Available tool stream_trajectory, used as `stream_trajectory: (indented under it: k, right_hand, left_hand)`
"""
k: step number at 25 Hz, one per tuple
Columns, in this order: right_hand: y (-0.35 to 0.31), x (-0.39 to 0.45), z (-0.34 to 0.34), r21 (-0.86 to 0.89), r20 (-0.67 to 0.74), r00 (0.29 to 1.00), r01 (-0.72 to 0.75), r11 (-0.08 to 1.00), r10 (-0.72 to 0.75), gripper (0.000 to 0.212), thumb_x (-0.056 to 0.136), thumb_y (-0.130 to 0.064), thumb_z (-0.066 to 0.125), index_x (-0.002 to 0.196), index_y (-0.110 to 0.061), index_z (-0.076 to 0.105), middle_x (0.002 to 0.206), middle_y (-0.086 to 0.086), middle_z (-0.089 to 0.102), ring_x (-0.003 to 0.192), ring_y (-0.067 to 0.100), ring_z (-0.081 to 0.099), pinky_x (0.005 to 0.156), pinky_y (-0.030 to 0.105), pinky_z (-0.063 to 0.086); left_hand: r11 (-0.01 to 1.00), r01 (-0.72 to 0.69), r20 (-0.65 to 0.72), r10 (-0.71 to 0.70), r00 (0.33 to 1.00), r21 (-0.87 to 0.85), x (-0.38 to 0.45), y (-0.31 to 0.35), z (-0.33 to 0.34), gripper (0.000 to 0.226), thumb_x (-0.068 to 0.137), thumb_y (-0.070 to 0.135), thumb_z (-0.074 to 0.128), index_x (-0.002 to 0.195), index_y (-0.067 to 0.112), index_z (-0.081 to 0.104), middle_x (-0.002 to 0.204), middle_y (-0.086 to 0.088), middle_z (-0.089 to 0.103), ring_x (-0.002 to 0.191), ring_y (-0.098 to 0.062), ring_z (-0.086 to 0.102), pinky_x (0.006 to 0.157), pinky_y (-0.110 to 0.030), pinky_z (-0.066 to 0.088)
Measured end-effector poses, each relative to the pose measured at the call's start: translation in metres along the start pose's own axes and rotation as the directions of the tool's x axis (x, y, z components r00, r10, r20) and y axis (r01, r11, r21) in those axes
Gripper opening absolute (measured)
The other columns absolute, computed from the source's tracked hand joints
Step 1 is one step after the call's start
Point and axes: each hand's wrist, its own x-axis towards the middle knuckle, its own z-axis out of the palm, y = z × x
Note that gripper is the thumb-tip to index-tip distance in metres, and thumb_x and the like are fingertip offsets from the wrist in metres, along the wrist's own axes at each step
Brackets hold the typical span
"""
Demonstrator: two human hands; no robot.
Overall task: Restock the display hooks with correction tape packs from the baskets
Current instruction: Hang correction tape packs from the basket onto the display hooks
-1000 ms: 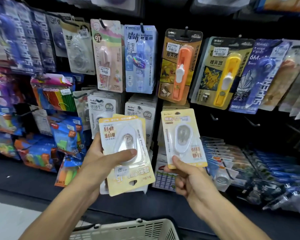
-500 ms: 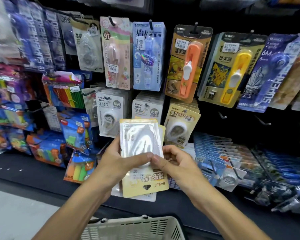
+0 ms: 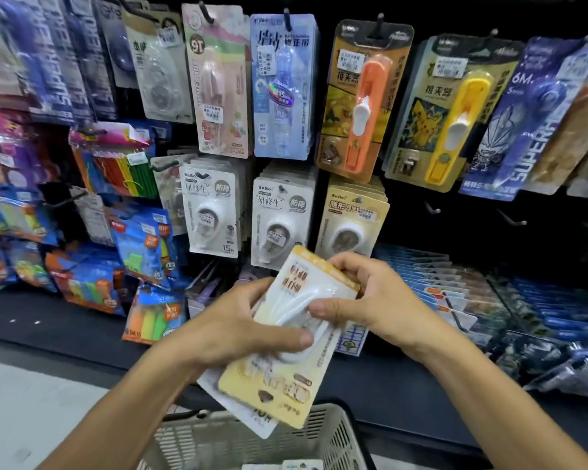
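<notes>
My left hand point(image 3: 238, 330) grips about three stacked packs point(image 3: 279, 378) over the basket point(image 3: 333, 435) while my right hand point(image 3: 374, 300) pinches off the top pack point(image 3: 306, 286), which I judge must next be turned upright for the yellow hook point(image 3: 355, 200) just above.

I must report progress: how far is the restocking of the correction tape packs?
Done: the yellow packs on the hook already hang several deep. In hand: the left hand holds a stack of packs; the right hand grips the top pack. Left: these packs, plus more in the basket.
</notes>
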Motion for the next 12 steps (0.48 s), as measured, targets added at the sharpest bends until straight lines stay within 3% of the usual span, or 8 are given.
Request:
stream_trajectory:
  k: [3, 5, 7, 9, 11, 12]
  right_hand:
    - [0.002, -0.001, 0.0, 0.315, -0.284, 0.953, -0.014, 0.949, 0.108, 0.039, 0.07, -0.025, 0.079, 0.102, -0.006, 0.066, 0.089, 0.006, 0.078, 0.072, 0.016, 0.071, 0.058, 0.023, 0.055]
    - [0.005, -0.003, -0.005, 0.424, -0.337, 0.92, -0.044, 0.905, 0.202, 0.033, 0.072, -0.028, 0.077, 0.096, -0.008, 0.067, 0.085, 0.005, 0.077, 0.066, 0.012, 0.07, 0.054, 0.02, 0.052]
    - [0.006, -0.005, -0.013, 0.337, -0.263, 0.925, -0.178, 0.925, 0.273, 0.027, 0.071, -0.029, 0.08, 0.087, -0.01, 0.069, 0.082, 0.006, 0.076, 0.066, 0.017, 0.066, 0.056, 0.025, 0.048]
    - [0.002, -0.011, -0.022, 0.08, -0.098, 0.941, -0.317, 0.945, 0.324, 0.008, 0.078, -0.023, 0.08, 0.076, -0.015, 0.077, 0.07, 0.004, 0.071, 0.057, 0.021, 0.055, 0.051, 0.024, 0.037]
    - [0.002, -0.014, -0.026, -0.049, 0.024, 0.944, -0.328, 0.943, 0.33, 0.02, 0.084, -0.015, 0.077, 0.065, -0.022, 0.076, 0.056, 0.0, 0.063, 0.037, 0.013, 0.04, 0.038, 0.017, 0.027]
    - [0.001, -0.013, -0.028, -0.009, 0.008, 0.952, -0.305, 0.952, 0.305, 0.02, 0.084, -0.012, 0.076, 0.066, -0.02, 0.075, 0.054, 0.002, 0.063, 0.033, 0.011, 0.039, 0.034, 0.016, 0.026]
  left_hand:
    - [0.996, -0.022, -0.039, 0.018, 0.999, -0.085, 0.0, 0.002, -0.013, 0.07, 0.057, 0.017, 0.098, 0.117, 0.037, 0.068, 0.106, -0.006, 0.079, 0.092, -0.027, 0.078, 0.066, -0.027, 0.062]
    - [0.994, -0.072, -0.164, 0.058, 0.985, -0.082, 0.001, 0.002, -0.015, 0.064, 0.051, 0.021, 0.096, 0.106, 0.043, 0.071, 0.104, -0.001, 0.08, 0.091, -0.02, 0.078, 0.067, -0.023, 0.061]
    - [0.986, -0.106, -0.313, 0.061, 0.948, -0.129, 0.003, 0.003, -0.017, 0.055, 0.047, 0.026, 0.093, 0.096, 0.043, 0.074, 0.102, 0.001, 0.08, 0.089, -0.021, 0.078, 0.067, -0.03, 0.062]
    - [0.965, -0.149, -0.411, 0.049, 0.91, -0.214, 0.003, 0.003, -0.02, 0.052, 0.047, 0.028, 0.092, 0.095, 0.038, 0.076, 0.102, -0.004, 0.08, 0.087, -0.027, 0.078, 0.067, -0.038, 0.063]
    - [0.957, -0.183, -0.462, 0.062, 0.885, -0.223, 0.002, 0.006, -0.02, 0.05, 0.049, 0.032, 0.092, 0.096, 0.037, 0.076, 0.102, -0.003, 0.08, 0.087, -0.027, 0.078, 0.067, -0.037, 0.064]
    - [0.955, -0.193, -0.475, 0.066, 0.878, -0.225, 0.001, 0.007, -0.019, 0.049, 0.051, 0.035, 0.091, 0.097, 0.036, 0.075, 0.102, -0.003, 0.08, 0.089, -0.026, 0.078, 0.071, -0.039, 0.063]
